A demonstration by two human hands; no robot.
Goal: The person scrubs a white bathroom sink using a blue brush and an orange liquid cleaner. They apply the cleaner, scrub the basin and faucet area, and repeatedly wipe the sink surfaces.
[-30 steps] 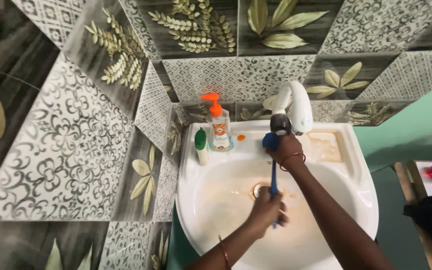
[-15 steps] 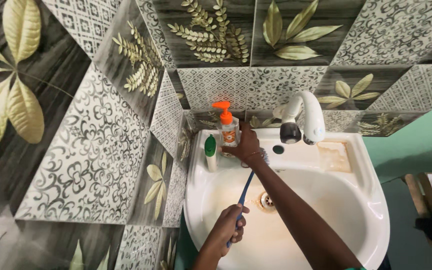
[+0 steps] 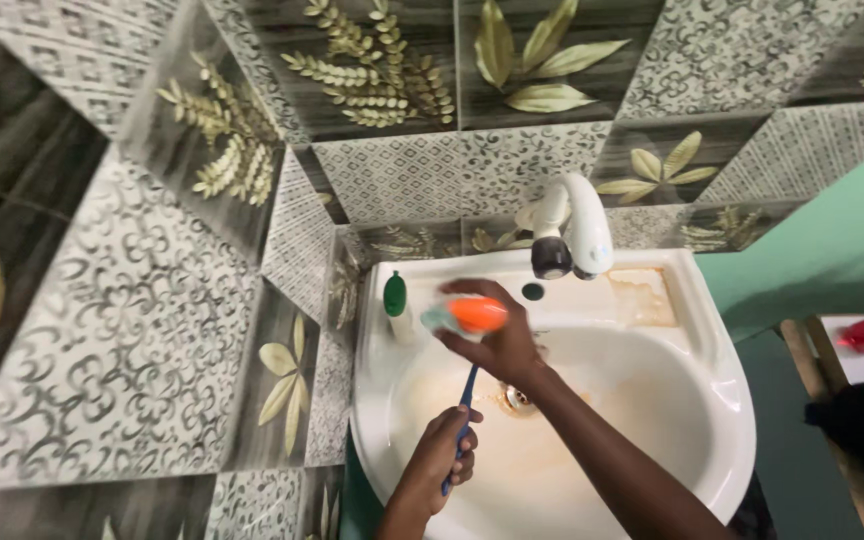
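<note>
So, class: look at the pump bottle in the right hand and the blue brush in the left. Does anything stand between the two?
Nothing visible does. The right hand holds the pump bottle over the sink, just above the blue brush in the left hand; only open air lies between them.

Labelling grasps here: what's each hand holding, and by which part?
Left hand: blue brush, by its handle's lower end. Right hand: orange-topped pump bottle, around its body; blurred.

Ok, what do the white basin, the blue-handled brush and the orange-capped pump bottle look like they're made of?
White basin: glazed ceramic, by its glossy sheen, with brownish stains. Blue-handled brush in the left hand: probably moulded plastic, thin and evenly coloured. Orange-capped pump bottle in the right hand: likely clear plastic, though motion-blurred.
</note>
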